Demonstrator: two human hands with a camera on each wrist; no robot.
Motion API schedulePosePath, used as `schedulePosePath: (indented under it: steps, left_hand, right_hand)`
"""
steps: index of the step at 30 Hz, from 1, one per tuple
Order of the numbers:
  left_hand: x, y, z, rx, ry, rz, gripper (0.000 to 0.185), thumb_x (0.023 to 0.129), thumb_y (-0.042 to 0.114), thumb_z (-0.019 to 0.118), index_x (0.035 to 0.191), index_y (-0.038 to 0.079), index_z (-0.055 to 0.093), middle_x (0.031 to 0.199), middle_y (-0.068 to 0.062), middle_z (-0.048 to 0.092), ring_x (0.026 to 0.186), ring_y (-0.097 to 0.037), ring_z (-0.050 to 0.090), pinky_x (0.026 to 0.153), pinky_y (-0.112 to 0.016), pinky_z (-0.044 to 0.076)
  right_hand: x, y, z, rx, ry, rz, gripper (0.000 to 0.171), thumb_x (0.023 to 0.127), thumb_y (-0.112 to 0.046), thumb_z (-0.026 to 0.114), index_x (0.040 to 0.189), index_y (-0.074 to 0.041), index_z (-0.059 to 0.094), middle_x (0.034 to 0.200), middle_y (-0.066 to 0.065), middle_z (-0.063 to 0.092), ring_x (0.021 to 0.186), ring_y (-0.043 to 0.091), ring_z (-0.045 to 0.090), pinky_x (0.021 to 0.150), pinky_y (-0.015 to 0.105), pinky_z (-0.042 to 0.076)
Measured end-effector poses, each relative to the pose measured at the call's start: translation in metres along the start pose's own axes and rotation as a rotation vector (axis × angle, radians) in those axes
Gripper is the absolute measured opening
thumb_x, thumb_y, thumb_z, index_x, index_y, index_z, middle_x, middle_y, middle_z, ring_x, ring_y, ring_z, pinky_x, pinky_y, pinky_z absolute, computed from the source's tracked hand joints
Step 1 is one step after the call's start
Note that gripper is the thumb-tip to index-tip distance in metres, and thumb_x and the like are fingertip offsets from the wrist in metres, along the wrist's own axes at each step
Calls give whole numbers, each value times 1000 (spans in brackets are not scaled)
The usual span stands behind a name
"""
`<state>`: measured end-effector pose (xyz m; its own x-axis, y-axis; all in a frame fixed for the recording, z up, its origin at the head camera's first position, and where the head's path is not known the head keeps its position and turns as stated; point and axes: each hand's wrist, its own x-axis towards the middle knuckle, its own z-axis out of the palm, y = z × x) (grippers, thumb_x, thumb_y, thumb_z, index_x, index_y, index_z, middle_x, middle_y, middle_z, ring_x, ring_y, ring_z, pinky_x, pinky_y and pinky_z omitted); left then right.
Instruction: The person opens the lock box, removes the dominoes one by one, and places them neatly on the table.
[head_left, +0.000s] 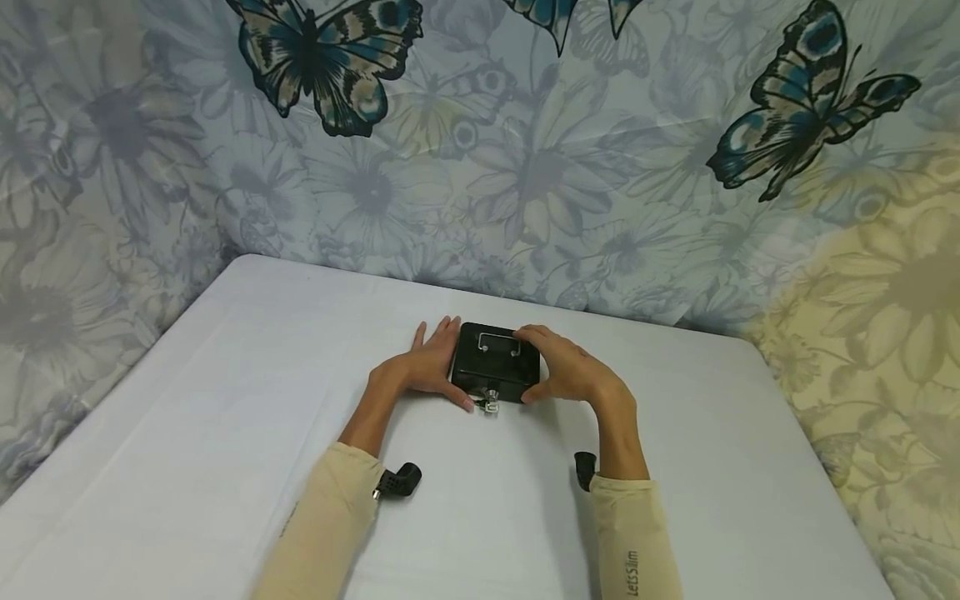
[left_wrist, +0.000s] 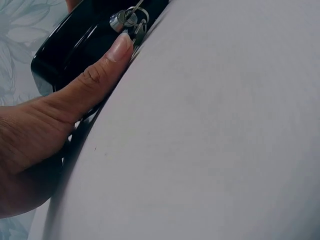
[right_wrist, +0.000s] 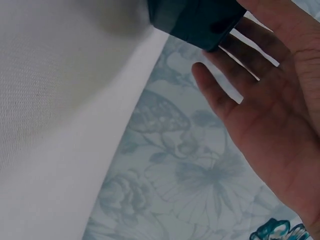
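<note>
A small, shiny black box with rounded corners [head_left: 495, 365] lies flat near the far edge of a big white table [head_left: 225, 417], between two bare hands. A thin silver handle [head_left: 498, 336] lies on its lid. A round silver lock [left_wrist: 117, 22] sits on its front, and small silver keys on a ring [head_left: 491, 407] hang from it.

The left hand [head_left: 429, 365] rests against the left side of the box. Its fingers are straight and not wrapped around anything. Its thumb lies along the front, with the tip just beside the keys. The right hand [head_left: 573, 367] holds the right side of the box, with the thumb at the front corner and fingers at the back corner. Its little finger sticks out, away from the box.

Both arms wear tan sleeves [head_left: 318, 525], and a bent black piece [head_left: 401, 480] pokes out at each sleeve's end. Behind the table is a pale blue-gray wall covering [head_left: 450, 192] with flowers and big blue, black and tan butterflies [head_left: 806, 100].
</note>
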<state>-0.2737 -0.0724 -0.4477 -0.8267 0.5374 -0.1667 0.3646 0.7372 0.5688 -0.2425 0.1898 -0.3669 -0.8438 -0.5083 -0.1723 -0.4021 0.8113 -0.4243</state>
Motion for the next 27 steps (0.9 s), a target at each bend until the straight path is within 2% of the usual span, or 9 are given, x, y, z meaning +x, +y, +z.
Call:
schedulePosePath:
  steps: [5,10,15,21,27]
  left_hand:
    - [4,0,2,66,-41,-30,145,77,65,84,166,1,-11,177,-14,-15,165,-29,-18,130,-56,-19]
    - [6,0,4,90,-66,-52,140,82,59,82,165,0,-14,176,-12,-19,164,-27,-22,129,-55,-22]
    - [3,3,3,126,-82,-64,140,83,62,80,164,0,-16,176,-13,-21,164,-29,-22,129,-57,-20]
    - [1,5,-1,142,-89,-64,139,84,63,79,164,-1,-15,176,-14,-19,164,-29,-21,130,-57,-18]
    - [0,2,-2,111,-98,-62,137,84,62,78,165,2,-15,176,-12,-20,164,-27,-23,129,-55,-22]
  right_hand:
    - [1,0,0,-4,3,11,91,81,-16,90,159,-7,43,168,15,37,155,41,37,125,60,34]
    - [1,0,0,-2,-2,12,90,82,-16,90,159,-7,43,169,17,37,156,42,34,126,61,32]
    - [2,-2,0,1,12,7,87,82,-13,88,157,-7,46,168,17,38,156,43,36,125,61,34]
    - [1,3,-3,34,-5,8,77,92,-17,79,160,-11,43,171,15,34,156,43,36,125,62,32]
    - [5,16,-10,121,-30,-64,69,100,-20,69,161,-4,39,164,20,44,149,49,45,122,63,36]
